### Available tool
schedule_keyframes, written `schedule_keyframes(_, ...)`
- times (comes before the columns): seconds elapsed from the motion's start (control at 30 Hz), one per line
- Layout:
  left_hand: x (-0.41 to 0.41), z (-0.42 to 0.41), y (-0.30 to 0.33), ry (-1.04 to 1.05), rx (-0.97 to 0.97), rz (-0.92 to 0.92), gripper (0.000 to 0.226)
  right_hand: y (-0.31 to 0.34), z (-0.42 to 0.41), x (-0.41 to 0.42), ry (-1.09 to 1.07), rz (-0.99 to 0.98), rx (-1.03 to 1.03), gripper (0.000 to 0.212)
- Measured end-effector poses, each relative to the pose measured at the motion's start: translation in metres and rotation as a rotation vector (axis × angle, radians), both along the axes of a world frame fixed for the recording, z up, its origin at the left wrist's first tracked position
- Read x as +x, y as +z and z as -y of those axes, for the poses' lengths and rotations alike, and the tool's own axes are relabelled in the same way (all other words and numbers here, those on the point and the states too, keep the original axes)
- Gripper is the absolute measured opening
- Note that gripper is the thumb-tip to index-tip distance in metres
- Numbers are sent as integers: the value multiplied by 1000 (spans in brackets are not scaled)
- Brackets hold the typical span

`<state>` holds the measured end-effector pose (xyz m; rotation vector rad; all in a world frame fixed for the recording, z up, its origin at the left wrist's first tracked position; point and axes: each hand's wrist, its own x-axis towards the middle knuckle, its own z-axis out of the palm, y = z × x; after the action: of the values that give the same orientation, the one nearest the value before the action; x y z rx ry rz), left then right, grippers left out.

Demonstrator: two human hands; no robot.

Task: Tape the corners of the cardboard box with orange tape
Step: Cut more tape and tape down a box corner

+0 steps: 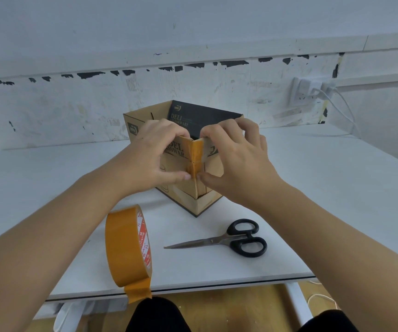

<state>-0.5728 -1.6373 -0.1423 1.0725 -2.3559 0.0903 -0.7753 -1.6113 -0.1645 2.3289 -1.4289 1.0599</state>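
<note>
Both hands (156, 153) (237, 161) press orange tape (196, 155) onto open box (142, 119), seemingly empty.

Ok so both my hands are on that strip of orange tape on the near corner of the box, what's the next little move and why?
Probably slide both thumbs down the tape strip, pressing it flat. The left hand and right hand pinch it partway down the cardboard box corner, and the corner below looks untaped.
</note>
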Motion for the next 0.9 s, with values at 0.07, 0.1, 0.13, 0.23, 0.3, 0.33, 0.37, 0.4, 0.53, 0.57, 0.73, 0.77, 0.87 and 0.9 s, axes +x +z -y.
schedule_keyframes(0.07, -1, 0, 0, 3, -10, 0, 60, 0, 0, 0, -6, -1, -2, 60)
schedule_keyframes(0.1, -1, 0, 0, 8, -15, -1, 60, 0, 0, 1, -11, -1, -2, 60)
schedule_keyframes(0.13, -1, 0, 0, 10, -17, -3, 60, 0, 0, 1, -13, -1, -2, 60)
schedule_keyframes(0.23, 1, 0, -1, 5, -26, -6, 61, 0, 0, 0, -8, -16, -8, 63)
schedule_keyframes(0.3, -1, 1, -2, 15, -41, -6, 61, -1, -1, 2, -22, -14, -14, 64)
schedule_keyframes(0.33, -2, 2, -3, 25, -48, -4, 62, -2, -1, 3, -31, -10, -13, 64)
schedule_keyframes(0.37, -1, 2, -3, 30, -52, 0, 62, -2, -1, 4, -37, -8, -12, 64)
schedule_keyframes(0.4, -1, 2, -3, 27, -49, 3, 62, -2, -1, 3, -35, -6, -12, 64)
schedule_keyframes(0.53, 2, 2, -1, 1, -23, -15, 55, -1, -1, 0, -8, -11, 3, 63)
schedule_keyframes(0.57, 1, 3, 0, 2, -24, -20, 54, -1, -1, 1, -10, -10, 11, 63)
schedule_keyframes(0.73, 3, 2, 4, -29, 4, -6, 47, 4, -3, 0, 15, 1, 46, 51)
schedule_keyframes(0.77, 3, 2, 4, -34, 3, -12, 46, 5, -4, 0, 19, 15, 47, 47)
schedule_keyframes(0.87, -1, 1, 3, -18, -7, -37, 44, 5, -4, 2, 15, 54, 55, 43)
schedule_keyframes(0.9, -1, 1, 3, -15, 1, -36, 44, 5, -4, 2, 21, 61, 63, 43)
